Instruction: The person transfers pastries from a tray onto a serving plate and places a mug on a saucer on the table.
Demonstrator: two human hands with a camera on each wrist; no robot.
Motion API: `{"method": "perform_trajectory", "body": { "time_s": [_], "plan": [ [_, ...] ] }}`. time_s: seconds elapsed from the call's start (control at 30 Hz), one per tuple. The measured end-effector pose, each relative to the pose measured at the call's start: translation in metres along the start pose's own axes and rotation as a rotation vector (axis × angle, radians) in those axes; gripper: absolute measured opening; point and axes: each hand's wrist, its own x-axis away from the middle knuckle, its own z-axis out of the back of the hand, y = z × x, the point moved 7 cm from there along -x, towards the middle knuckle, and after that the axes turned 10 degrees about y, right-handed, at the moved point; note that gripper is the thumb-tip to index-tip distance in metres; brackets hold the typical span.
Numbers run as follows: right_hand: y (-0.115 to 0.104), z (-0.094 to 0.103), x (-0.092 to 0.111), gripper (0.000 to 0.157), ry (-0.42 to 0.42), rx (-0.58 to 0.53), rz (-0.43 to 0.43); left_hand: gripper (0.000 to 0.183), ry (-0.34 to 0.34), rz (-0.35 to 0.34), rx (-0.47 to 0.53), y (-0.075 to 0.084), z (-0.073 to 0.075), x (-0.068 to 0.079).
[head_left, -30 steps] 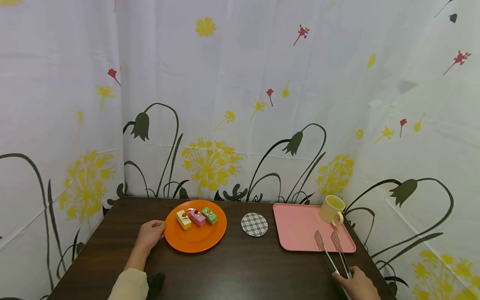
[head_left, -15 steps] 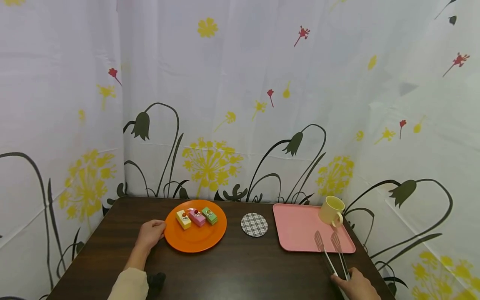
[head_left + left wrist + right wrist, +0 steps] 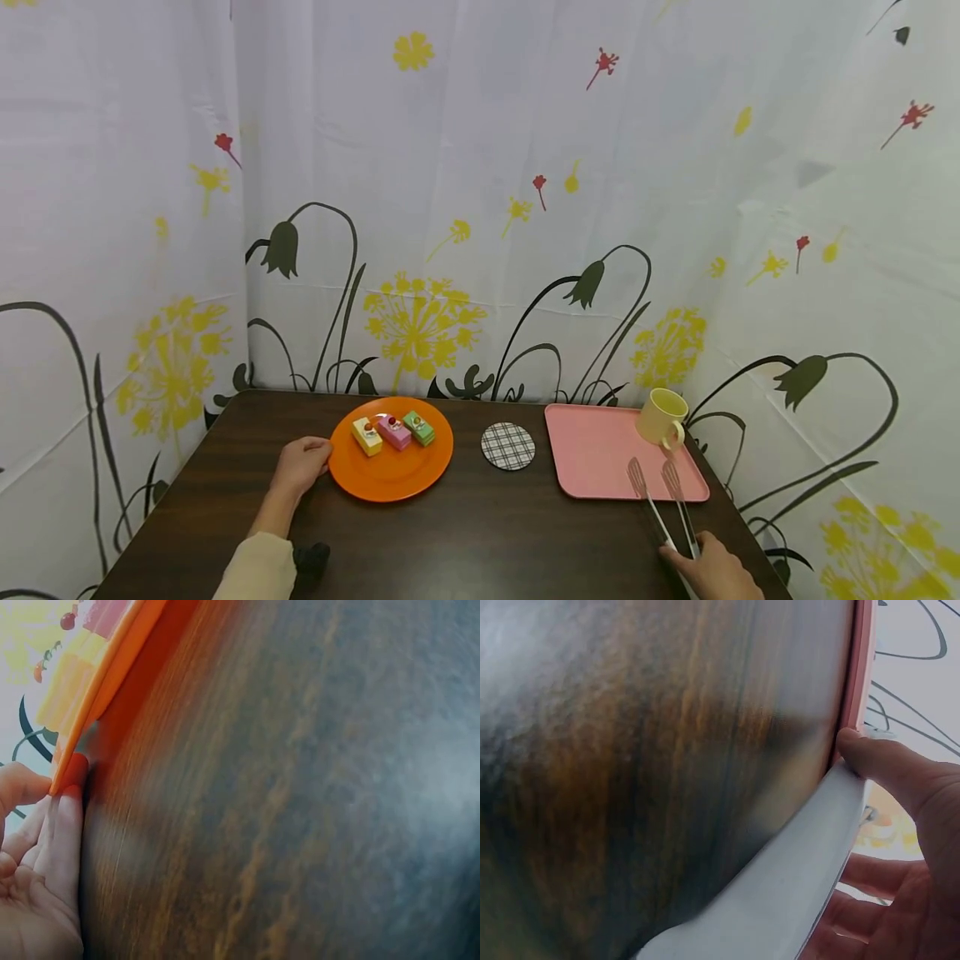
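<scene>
My left hand (image 3: 302, 465) pinches the left rim of an orange plate (image 3: 390, 483), thumb above and fingers beneath, as the left wrist view shows. On the plate sit a yellow cake piece (image 3: 367, 437), a pink cake piece (image 3: 393, 432) and a green cake piece (image 3: 418, 427), each with a small topping. Near the front right of the table, my right hand (image 3: 712, 570) holds metal tongs (image 3: 686, 523) between thumb and fingers. The tongs' two arms stand apart with nothing between them, their tips over the front part of a pink tray (image 3: 600, 458).
A yellow mug (image 3: 663, 417) stands at the tray's back right corner. Between plate and tray lies a round checked coaster (image 3: 507, 447). The dark wooden table (image 3: 465, 542) meets a flower-printed curtain (image 3: 480, 167) behind and at both sides.
The head view has shifted very slightly. Both hands, the plate and the tongs keep practically the same places.
</scene>
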Motion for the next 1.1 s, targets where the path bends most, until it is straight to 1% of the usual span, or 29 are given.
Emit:
{"method": "perform_trajectory", "body": {
  "time_s": [0.1,0.23,0.33,0.47,0.57,0.63,0.7,0.73,0.8,0.9,0.97,1.03,1.1],
  "plan": [
    [0.002,-0.001,0.0,0.115,0.013,-0.003,-0.022,0.05,-0.008,0.0,0.006,-0.001,0.0,0.0],
    [0.014,-0.003,0.001,0.13,0.025,-0.043,-0.091,0.051,-0.03,0.015,0.003,-0.001,-0.006,-0.001],
    [0.017,-0.002,0.001,0.129,0.03,-0.087,-0.105,0.052,-0.031,0.016,0.0,0.001,-0.005,-0.001],
    [0.015,0.003,0.001,0.126,0.061,-0.103,-0.082,0.053,-0.03,0.005,-0.003,0.006,-0.002,-0.001],
    [0.015,0.009,0.001,0.124,0.1,-0.096,-0.075,0.056,-0.062,0.015,0.007,0.008,-0.001,0.001],
    [0.012,0.014,0.001,0.118,0.131,-0.106,-0.067,0.058,-0.09,0.036,0.027,0.01,0.001,0.001],
    [0.009,0.022,0.0,0.106,0.186,-0.136,-0.06,0.059,-0.121,0.053,0.043,0.013,0.004,0.001],
    [0.008,0.027,0.0,0.1,0.218,-0.162,-0.053,0.06,-0.134,0.056,0.039,0.014,0.006,0.0],
    [0.004,0.039,0.0,0.084,0.303,-0.23,-0.029,0.06,-0.133,0.058,0.0,0.019,0.011,-0.003],
    [-0.002,0.058,0.0,0.064,0.441,-0.337,0.021,0.058,-0.127,0.011,-0.123,0.031,0.02,-0.008],
    [-0.007,0.069,0.001,0.057,0.508,-0.39,0.05,0.056,-0.122,-0.036,-0.205,0.042,0.025,-0.011],
    [-0.011,0.077,-0.001,0.051,0.552,-0.431,0.069,0.054,-0.119,-0.089,-0.268,0.057,0.028,-0.013],
    [-0.017,0.083,-0.003,0.048,0.58,-0.476,0.087,0.053,-0.112,-0.134,-0.308,0.072,0.028,-0.013]
  ]
}}
